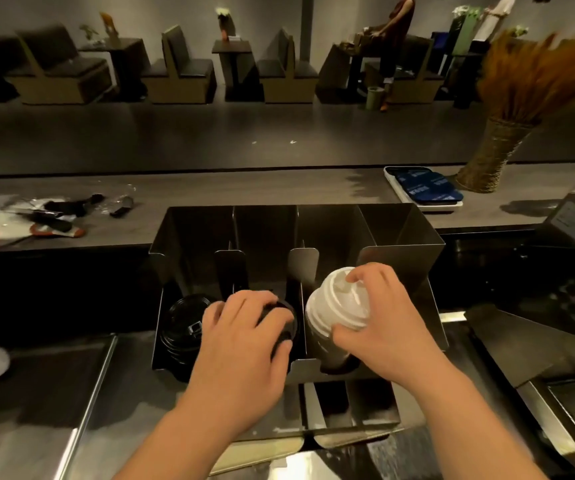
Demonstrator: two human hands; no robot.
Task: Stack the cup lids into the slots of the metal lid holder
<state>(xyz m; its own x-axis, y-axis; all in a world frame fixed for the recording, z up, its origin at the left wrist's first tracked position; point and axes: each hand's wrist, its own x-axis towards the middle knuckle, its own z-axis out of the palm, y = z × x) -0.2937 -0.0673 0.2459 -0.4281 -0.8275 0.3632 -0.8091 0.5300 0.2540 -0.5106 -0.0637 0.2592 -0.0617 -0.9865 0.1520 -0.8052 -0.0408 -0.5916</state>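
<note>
Your left hand (244, 327) reaches forward from the near edge of the bench (54, 393), palm down. Its fingers are curled over a stack of black lids (284, 329) in the holder's second slot from the left, and it grasps them from above. Your right hand (379, 320) is beside it, thumb on the near side and fingers over the top of the white lids (338, 303). It clasps that stack, which leans toward you in the third slot with its lower end down behind the slot's front lip. The other black stack (182, 327) lies in the leftmost slot, just beside your left hand. The holder (400, 233), folded dark metal with upright dividers, stands at the far edge of the steel bench, against the raised counter (244, 188). On that counter a tray (438, 207) of blue cards lies toward the right, near a woven vase (490, 157) of dried grass, and wrappers (61, 216) and dark scraps lie toward the left end. Beyond it the room is dim, with booth seats (182, 71) and small tables along the far wall, where a person (393, 39) sits.
</note>
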